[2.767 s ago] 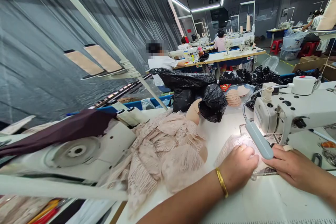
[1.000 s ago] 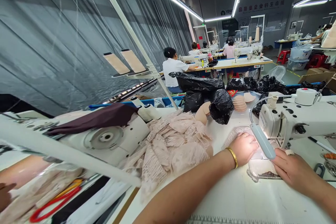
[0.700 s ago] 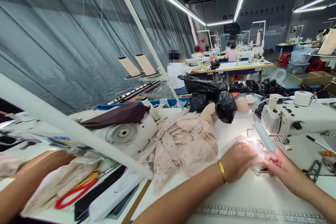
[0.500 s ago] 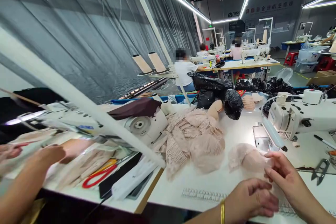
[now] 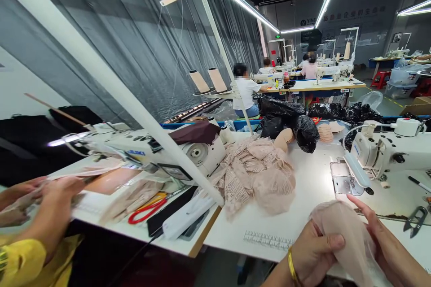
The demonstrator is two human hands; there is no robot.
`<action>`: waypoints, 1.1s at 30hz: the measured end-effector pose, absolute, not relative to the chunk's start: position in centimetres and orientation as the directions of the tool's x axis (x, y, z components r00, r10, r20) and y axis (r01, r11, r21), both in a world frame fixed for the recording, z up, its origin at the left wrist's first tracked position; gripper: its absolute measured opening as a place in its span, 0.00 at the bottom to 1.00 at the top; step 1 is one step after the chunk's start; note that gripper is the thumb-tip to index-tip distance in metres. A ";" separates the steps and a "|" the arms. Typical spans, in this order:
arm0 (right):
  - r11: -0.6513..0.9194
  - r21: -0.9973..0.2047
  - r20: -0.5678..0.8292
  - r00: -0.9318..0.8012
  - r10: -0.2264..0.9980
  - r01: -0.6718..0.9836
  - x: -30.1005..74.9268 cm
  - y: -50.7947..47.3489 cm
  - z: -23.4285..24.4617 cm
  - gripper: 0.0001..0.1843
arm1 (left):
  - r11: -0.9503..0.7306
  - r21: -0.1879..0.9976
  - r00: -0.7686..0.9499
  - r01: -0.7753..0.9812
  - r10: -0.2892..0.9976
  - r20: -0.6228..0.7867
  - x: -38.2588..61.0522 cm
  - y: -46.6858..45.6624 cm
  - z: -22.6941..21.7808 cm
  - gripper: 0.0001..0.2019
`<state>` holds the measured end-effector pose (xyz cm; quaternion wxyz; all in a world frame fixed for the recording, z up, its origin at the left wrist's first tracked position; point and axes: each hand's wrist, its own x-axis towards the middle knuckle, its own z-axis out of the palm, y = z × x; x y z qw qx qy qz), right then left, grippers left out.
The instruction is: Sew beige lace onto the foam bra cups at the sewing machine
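Observation:
A sheer beige bra cup (image 5: pixel 346 228) is held up between my two hands at the front edge of the table. My left hand (image 5: pixel 314 249), with a gold bangle at the wrist, is closed on its left side, thumb across the fabric. On the other side, my right hand (image 5: pixel 384 237) grips the cup too; its index finger reaches up along the edge and the other fingers are mostly hidden behind the fabric. Left of my hands lies a pile of beige lace pieces (image 5: pixel 249 166). A sewing machine (image 5: pixel 380 148) stands beyond my right hand.
A printed ruler (image 5: pixel 267 240) runs along the table front. Thread snips (image 5: pixel 415 222) lie at the right. On the left, a co-worker's hands (image 5: pixel 60 188) hold fabric near another sewing machine (image 5: pixel 134 143) and red-handled scissors (image 5: pixel 148 210). Black bags (image 5: pixel 283 114) sit at the back.
The bra cup has come up off the table into both hands. My left hand now grips it with the thumb on top. The view has shifted slightly left.

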<state>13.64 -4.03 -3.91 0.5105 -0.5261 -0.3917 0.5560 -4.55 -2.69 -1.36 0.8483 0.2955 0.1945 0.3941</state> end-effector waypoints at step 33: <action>-0.106 -0.955 -0.159 0.177 0.971 -0.276 12.8 -5.2 -5.9 0.52 | 0.402 0.606 0.273 -0.686 0.915 -0.298 -1.1 0.2 -1.1 0.23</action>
